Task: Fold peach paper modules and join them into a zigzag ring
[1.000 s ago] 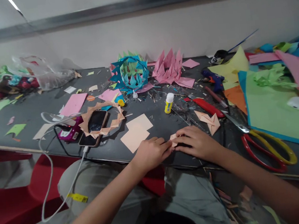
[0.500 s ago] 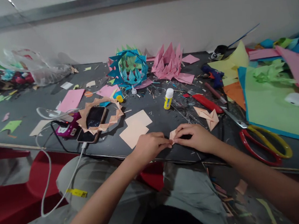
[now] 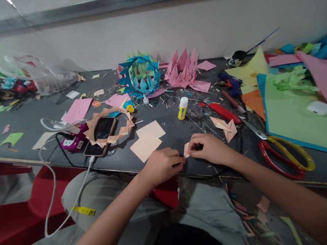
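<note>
A small folded piece of peach paper [image 3: 186, 150] lies at the table's front edge between my hands, partly covered by fingers. My left hand [image 3: 164, 164] pinches its lower left edge. My right hand [image 3: 205, 147] grips its right side with curled fingers. To the left, two peach paper squares [image 3: 146, 144] overlap on the table. Folded peach paper pieces [image 3: 225, 127] lie beyond my right hand. A yellow glue stick [image 3: 182, 108] with a white top stands upright behind the hands, its yellow cap [image 3: 130, 108] lying apart.
Red-and-yellow scissors [image 3: 285, 156] lie at right near a red cutter [image 3: 224, 112] and green paper sheets [image 3: 304, 116]. A peach paper ring [image 3: 120, 135] rests over a phone [image 3: 98, 149] with a cable. Blue [image 3: 141, 88] and pink [image 3: 182, 72] paper crowns stand at the back.
My right hand's fingers have curled in more tightly on the folded paper. My left hand has shifted slightly down and left. The view has turned a little to the right.
</note>
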A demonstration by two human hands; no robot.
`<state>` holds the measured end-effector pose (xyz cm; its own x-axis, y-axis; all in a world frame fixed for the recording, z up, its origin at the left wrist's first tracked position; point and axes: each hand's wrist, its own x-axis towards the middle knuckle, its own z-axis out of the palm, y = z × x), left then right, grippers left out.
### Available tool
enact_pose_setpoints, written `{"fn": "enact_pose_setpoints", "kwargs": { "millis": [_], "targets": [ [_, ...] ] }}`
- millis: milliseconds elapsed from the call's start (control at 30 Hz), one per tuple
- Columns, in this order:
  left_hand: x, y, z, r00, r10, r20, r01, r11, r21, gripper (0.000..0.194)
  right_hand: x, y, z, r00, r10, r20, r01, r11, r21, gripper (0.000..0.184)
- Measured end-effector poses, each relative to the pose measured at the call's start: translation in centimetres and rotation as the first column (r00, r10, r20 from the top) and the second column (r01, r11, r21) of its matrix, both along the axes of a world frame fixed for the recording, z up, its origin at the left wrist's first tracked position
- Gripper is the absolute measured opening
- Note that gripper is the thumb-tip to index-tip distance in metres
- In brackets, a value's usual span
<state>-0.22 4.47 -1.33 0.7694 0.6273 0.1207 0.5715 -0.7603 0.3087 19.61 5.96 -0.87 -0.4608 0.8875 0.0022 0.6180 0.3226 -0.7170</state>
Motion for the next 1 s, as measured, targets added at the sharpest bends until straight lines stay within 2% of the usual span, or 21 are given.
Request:
{"fn": "enact_pose_setpoints", "kwargs": {
  "millis": [133, 300, 500, 767, 900, 1000],
  "targets": [
    [-0.3, -0.2, 0.7, 0.996, -0.084, 0.012, 0.083, 0.996, 0.043, 0.027, -0.1, 0.1, 0.0, 0.999, 0.006, 0.035, -0.006, 1.0, -0.009, 0.009],
    [-0.2, -0.3, 0.8, 0.993, -0.101, 0.064, 0.098, 0.994, 0.043, 0.03, -0.1, 0.5, 0.2, 0.997, 0.051, 0.052, -0.048, 0.997, -0.058, 0.007],
    [0.4, -1.3, 0.0, 0.997, -0.076, -0.033, 0.08, 0.988, 0.132, 0.042, 0.1, 0.7, 0.4, 0.996, 0.066, 0.061, -0.061, 0.995, -0.076, 0.007],
    [1.7, -1.2, 1.3, 0.98, -0.041, -0.194, 0.082, 0.975, 0.208, 0.04, 0.2, 0.6, 0.4, 0.992, 0.091, 0.089, -0.085, 0.995, -0.06, 0.008],
    [1.5, -1.4, 1.4, 0.984, -0.032, -0.178, 0.066, 0.98, 0.188, 0.036, 0.4, 0.9, 0.4, 0.99, 0.126, 0.07, -0.121, 0.99, -0.073, 0.013],
    [1.0, -1.5, 1.3, 0.995, -0.015, -0.096, 0.026, 0.993, 0.115, 0.032, 0.7, 0.8, 0.2, 0.993, 0.115, 0.035, -0.114, 0.993, -0.041, 0.012]
  ]
}}
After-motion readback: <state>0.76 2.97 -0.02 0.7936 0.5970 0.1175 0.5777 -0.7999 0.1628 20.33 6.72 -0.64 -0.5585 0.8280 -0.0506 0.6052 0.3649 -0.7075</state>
